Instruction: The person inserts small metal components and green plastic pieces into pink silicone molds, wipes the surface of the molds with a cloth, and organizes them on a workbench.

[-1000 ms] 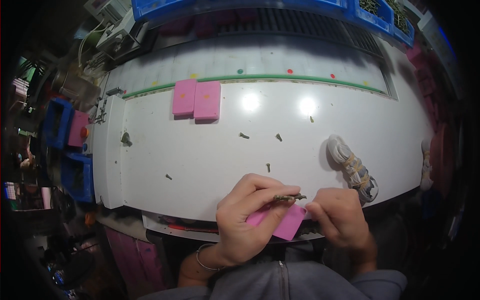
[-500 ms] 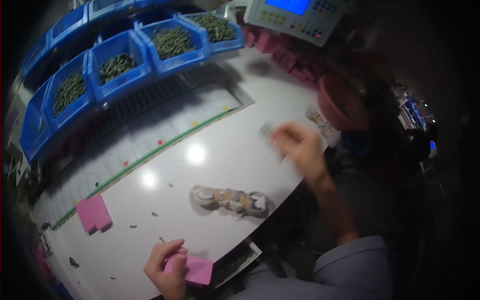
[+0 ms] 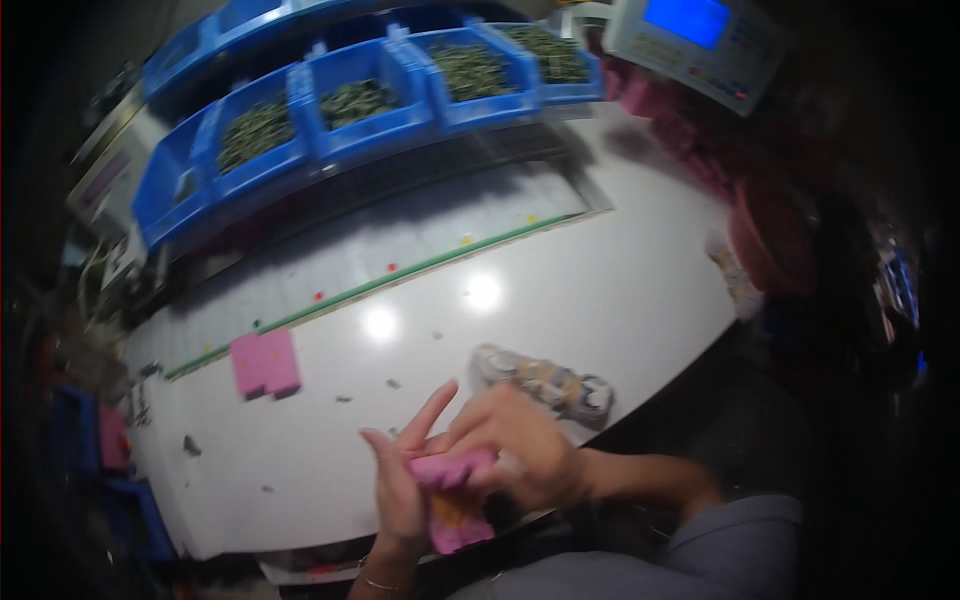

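At the bench [image 3: 610, 255], the left hand [image 3: 402, 497] supports a pink box [image 3: 455, 505], fingers spread. Whether the right hand [image 3: 530, 447] pinches it, I can't tell.

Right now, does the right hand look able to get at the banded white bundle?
Probably yes: the white bundle lies on the table just beyond the right hand, nothing visible between them, though that hand is at the pink item.

This looks like a workshop or factory packing station. Open-fronted blue bins [image 3: 370, 130] of small dull-green pieces [image 3: 465, 75] stand in a row over a long white worktop [image 3: 620, 270], with a push-button control console [image 3: 690, 58] bearing a lit blue screen [image 3: 688, 20] beside them.
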Available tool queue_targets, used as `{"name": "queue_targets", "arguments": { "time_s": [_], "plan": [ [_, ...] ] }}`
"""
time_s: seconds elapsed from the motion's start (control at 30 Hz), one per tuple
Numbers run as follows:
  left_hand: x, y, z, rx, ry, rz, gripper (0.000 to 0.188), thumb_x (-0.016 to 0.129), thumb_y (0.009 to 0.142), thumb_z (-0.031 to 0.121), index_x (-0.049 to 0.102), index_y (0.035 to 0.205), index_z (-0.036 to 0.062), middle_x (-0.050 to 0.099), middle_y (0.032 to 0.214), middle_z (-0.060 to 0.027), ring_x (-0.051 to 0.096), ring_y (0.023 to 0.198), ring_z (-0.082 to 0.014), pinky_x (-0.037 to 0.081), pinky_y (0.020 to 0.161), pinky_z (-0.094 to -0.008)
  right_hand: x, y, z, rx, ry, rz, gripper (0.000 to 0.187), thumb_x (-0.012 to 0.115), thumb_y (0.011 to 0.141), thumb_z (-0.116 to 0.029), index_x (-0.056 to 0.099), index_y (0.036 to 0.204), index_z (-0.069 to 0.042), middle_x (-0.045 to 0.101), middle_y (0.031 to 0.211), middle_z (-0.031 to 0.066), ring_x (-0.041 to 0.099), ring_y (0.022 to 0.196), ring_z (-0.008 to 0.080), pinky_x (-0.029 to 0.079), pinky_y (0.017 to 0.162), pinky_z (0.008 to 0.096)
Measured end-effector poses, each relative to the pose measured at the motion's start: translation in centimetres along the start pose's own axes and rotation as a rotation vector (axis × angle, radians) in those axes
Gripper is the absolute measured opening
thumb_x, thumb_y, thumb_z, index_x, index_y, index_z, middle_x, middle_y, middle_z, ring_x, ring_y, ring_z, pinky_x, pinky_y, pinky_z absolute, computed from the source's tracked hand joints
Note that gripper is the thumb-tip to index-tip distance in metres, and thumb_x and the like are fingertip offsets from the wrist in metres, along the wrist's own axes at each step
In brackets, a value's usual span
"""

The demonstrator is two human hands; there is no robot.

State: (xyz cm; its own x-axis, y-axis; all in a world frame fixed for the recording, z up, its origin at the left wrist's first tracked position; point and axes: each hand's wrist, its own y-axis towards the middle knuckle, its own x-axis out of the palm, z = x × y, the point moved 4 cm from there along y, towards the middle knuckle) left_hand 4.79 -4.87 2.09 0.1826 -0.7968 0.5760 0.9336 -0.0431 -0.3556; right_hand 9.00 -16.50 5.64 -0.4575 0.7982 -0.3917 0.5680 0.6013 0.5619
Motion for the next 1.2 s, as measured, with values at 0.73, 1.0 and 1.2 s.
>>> {"name": "queue_targets", "arguments": {
  "time_s": [0.73, 1.0, 1.2],
  "plan": [
    [-3.7, 0.3, -0.2, 0.243, 0.094, 0.067, 0.045, 0.013, 0.099, 0.041, 0.033, 0.122, 0.0067, 0.047, 0.064, -0.0090, 0.044, 0.046, -0.0119, 0.043, 0.044, -0.0244, -0.5, -0.5, -0.8, 0.191, -0.543, -0.181, 0.065, 0.052, 0.061, 0.010, 0.049, 0.125, 0.002, 0.045, 0.132, 0.0214, 0.051, 0.099, 0.0321, 0.042, 0.084, 0.0367],
    [-3.8, 0.3, -0.2, 0.318, 0.305, 0.114, 0.045, 0.014, 0.100, 0.036, 0.035, 0.123, 0.0045, 0.053, 0.069, -0.0077, 0.047, 0.044, -0.0120, 0.042, 0.042, -0.0226, 1.6, 0.0, -0.4, 0.191, -0.536, -0.370, 0.067, 0.056, 0.061, 0.006, 0.053, 0.126, -0.009, 0.048, 0.134, 0.0090, 0.051, 0.094, 0.0264, 0.040, 0.081, 0.0332],
    [-3.5, 0.5, 0.0, 0.301, 0.406, 0.132, 0.044, 0.014, 0.100, 0.035, 0.034, 0.125, 0.0051, 0.054, 0.070, -0.0098, 0.047, 0.043, -0.0132, 0.042, 0.041, -0.0239, 2.4, -0.7, 0.6, 0.202, -0.552, -0.336, 0.073, 0.057, 0.058, 0.008, 0.049, 0.129, -0.008, 0.045, 0.136, 0.0091, 0.051, 0.094, 0.0281, 0.040, 0.082, 0.0344]
  ]
}}
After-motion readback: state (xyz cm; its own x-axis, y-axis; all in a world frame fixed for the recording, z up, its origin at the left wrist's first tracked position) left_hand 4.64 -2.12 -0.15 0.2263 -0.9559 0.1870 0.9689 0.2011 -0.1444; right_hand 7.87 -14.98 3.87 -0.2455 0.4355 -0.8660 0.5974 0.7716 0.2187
